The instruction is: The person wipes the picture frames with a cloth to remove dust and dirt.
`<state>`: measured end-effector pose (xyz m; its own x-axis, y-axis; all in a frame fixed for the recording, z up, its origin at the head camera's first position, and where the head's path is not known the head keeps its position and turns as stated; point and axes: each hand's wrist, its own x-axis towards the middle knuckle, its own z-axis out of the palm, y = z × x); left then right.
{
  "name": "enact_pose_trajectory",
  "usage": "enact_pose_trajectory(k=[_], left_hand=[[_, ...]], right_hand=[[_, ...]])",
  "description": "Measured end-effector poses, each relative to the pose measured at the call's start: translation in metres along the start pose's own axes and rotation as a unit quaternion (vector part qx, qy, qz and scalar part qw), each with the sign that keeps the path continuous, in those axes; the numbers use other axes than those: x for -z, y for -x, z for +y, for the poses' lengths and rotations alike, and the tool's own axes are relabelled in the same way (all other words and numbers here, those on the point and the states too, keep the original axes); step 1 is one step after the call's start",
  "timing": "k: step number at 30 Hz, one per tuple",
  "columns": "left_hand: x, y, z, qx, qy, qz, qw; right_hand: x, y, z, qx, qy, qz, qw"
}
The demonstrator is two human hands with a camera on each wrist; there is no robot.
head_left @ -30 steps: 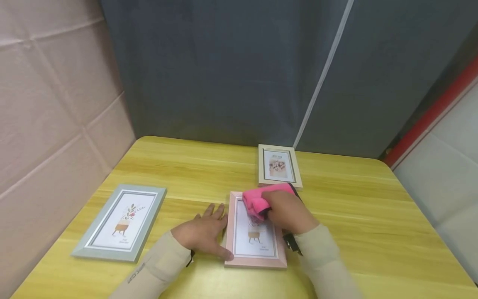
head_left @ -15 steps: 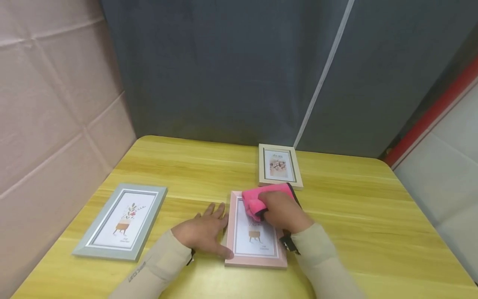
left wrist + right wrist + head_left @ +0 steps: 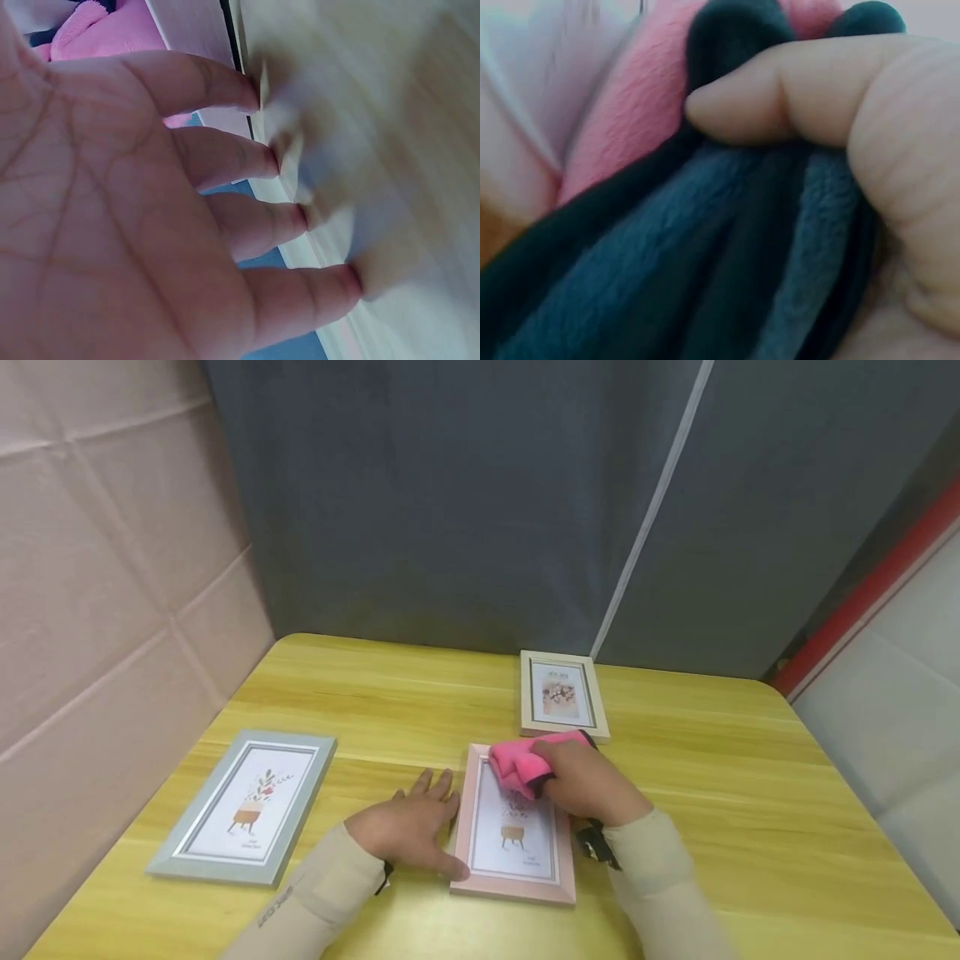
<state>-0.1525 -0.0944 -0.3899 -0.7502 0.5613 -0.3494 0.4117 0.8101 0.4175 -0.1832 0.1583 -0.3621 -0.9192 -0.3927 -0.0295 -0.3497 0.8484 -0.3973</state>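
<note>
A pink picture frame (image 3: 517, 888) lies face up near the front middle of the wooden table, its printed plant drawing partly covered. On its upper part sits a bunched pink cloth (image 3: 516, 763) with black edging and a dark underside. My right hand (image 3: 596, 783) grips this cloth; in the right wrist view the thumb (image 3: 742, 105) presses into its folds. My left hand (image 3: 408, 831) is spread at the frame's left side, thumb on the lower left corner. In the left wrist view its fingertips (image 3: 345, 281) touch the table.
A blue-grey picture frame (image 3: 163, 865) lies at the left of the table (image 3: 712, 827). Behind the pink one, close to the cloth, lies a cream picture frame (image 3: 527, 703). A dark partition (image 3: 435, 510) stands along the back edge, and a pale wall covering (image 3: 112, 568) on the left.
My right hand has shifted slightly right with the cloth, still on the upper part of the pink frame. The left hand stays in place.
</note>
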Motion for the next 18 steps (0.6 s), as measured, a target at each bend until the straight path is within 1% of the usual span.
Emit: enact_pose_trajectory(k=[3,6,8,11,16,18], left_hand=[[0.0,0.0,0.0,0.002,0.002,0.0,1.0],[0.0,0.0,0.0,0.001,-0.001,0.003,1.0],[0.0,0.0,0.0,0.0,-0.004,0.004,1.0],[0.0,0.0,0.0,0.0,-0.008,0.003,1.0],[0.001,-0.001,-0.002,-0.002,-0.009,-0.001,1.0],[0.0,-0.002,-0.002,-0.004,-0.009,-0.001,0.9999]], right_hand=[[0.007,0.004,0.004,-0.048,0.038,-0.003,0.998],[0.005,0.004,0.004,-0.076,0.061,-0.02,0.995],[0.0,0.002,0.001,-0.082,0.061,-0.03,0.994],[-0.009,-0.002,-0.005,-0.065,0.058,-0.029,0.996],[-0.018,-0.005,-0.016,0.002,0.047,-0.012,0.999],[-0.02,-0.006,-0.018,0.017,0.045,-0.009,0.999]])
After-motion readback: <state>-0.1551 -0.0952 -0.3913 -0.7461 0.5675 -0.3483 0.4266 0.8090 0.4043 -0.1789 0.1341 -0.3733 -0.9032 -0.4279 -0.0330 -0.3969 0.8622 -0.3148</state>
